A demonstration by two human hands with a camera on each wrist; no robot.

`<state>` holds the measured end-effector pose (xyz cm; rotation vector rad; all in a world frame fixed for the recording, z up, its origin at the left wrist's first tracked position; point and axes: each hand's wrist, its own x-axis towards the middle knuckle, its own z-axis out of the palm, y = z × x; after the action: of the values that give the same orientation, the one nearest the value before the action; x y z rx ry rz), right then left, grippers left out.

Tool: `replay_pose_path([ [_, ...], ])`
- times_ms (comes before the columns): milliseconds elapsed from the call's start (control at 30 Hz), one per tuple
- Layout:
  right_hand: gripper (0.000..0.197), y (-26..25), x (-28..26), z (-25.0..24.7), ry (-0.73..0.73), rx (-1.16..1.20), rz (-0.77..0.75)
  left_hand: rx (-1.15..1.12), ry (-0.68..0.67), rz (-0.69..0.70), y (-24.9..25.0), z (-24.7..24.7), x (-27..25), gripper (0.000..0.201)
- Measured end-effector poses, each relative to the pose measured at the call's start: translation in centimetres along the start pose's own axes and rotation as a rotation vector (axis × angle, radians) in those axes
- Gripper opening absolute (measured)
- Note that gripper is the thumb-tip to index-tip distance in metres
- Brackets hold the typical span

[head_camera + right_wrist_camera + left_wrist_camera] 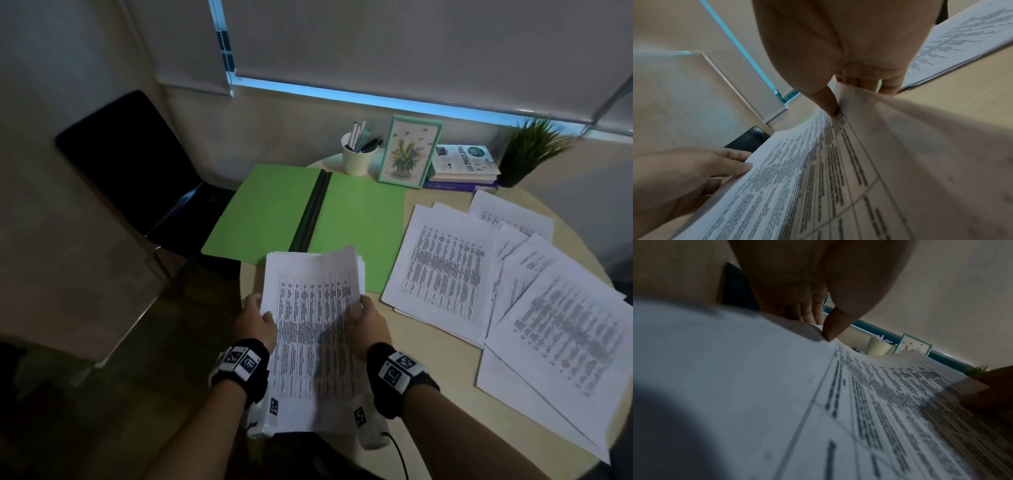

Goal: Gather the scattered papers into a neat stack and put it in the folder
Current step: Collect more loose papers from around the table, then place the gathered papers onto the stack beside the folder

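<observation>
both hands are holding a stack of papers [313, 329] just in front of the open green folder [267, 209], its far edge overlapping the folder's near edge. the left hand [256, 323] is gripping the stack's left side, thumb [835, 326] pressing on top and fingers curling underneath. the right hand [368, 323] is pinching the right side the same way, thumb [827, 104] on the top sheet. more loose papers [507, 284] are lying fanned out on the round table [442, 370], to the right of the folder.
</observation>
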<state>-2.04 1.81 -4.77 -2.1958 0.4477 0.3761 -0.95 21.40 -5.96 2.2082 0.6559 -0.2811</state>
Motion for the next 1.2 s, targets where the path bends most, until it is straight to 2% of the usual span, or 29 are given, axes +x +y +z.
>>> replay_pose_path([
  [133, 0.039, 0.2, 0.7, 0.1, 0.095, -0.130, 0.002, -0.013, 0.004, -0.014, 0.3, -0.6, 0.8, 0.052],
  [200, 0.042, 0.0, 0.7, 0.0, 0.126, -0.098, 0.000, -0.025, 0.012, -0.033, 0.1, -0.9, 1.1, 0.061],
  [367, 0.025, -0.4, 1.6, 0.8, 0.033, -0.024, 0.048, 0.035, -0.051, -0.027, 0.6, -0.5, 1.1, 0.074],
  [533, 0.023, -0.4, 3.0, 1.5, 0.076, -0.011, 0.072, 0.086, -0.058, -0.034, 1.6, -0.2, 1.0, 0.077],
  [733, 0.024, 0.3, 3.4, 0.8, 0.044, 0.036, 0.024, 0.083, -0.084, -0.044, 1.5, -0.6, 1.6, 0.073],
  [833, 0.036, 0.5, 3.4, -0.3, 0.047, 0.123, 0.055, 0.047, -0.058, -0.047, 2.1, -0.7, 1.3, 0.072],
  [900, 0.043, 1.0, 3.4, -1.3, 0.055, 0.175, 0.071, 0.034, -0.025, 0.011, 2.9, -0.6, 1.1, 0.070],
  [1067, 0.013, 3.1, 3.3, -5.9, 0.081, 0.344, 0.013, -0.134, 0.039, 0.218, 7.7, 0.1, 0.0, 0.063],
  [1200, 0.011, 5.8, 2.3, -12.1, 0.162, 0.463, 0.001, -0.245, -0.020, 0.345, 13.2, 2.5, -2.4, 0.056],
])
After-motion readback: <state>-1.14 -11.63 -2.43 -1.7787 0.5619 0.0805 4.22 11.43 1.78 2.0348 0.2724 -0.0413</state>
